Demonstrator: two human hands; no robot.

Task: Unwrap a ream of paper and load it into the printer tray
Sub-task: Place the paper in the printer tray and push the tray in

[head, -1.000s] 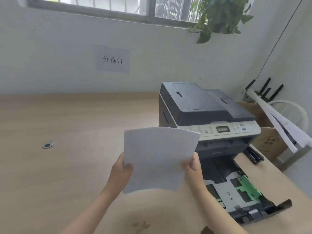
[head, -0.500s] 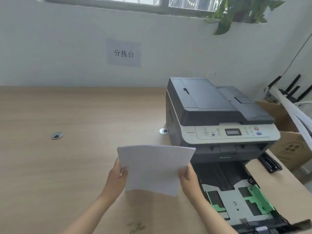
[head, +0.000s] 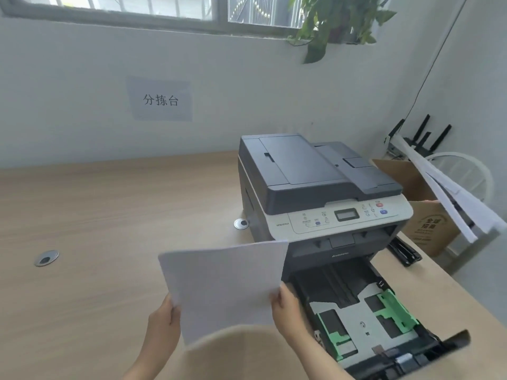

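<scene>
White paper (head: 223, 289) sits low in the frame's centre, above the desk (head: 109, 215), pinched at its lower corners by the left hand (head: 163, 320) and right hand (head: 286, 311). Lower right, the printer's (head: 315, 187) tray (head: 365, 322) stands pulled out.

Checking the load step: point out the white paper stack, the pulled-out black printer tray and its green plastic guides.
White paper stack (head: 225, 289), head view: middle of the top sheet.
Black printer tray (head: 354, 320), head view: grey floor plate.
Green plastic guides (head: 395, 311), head view: right-hand guide.
</scene>
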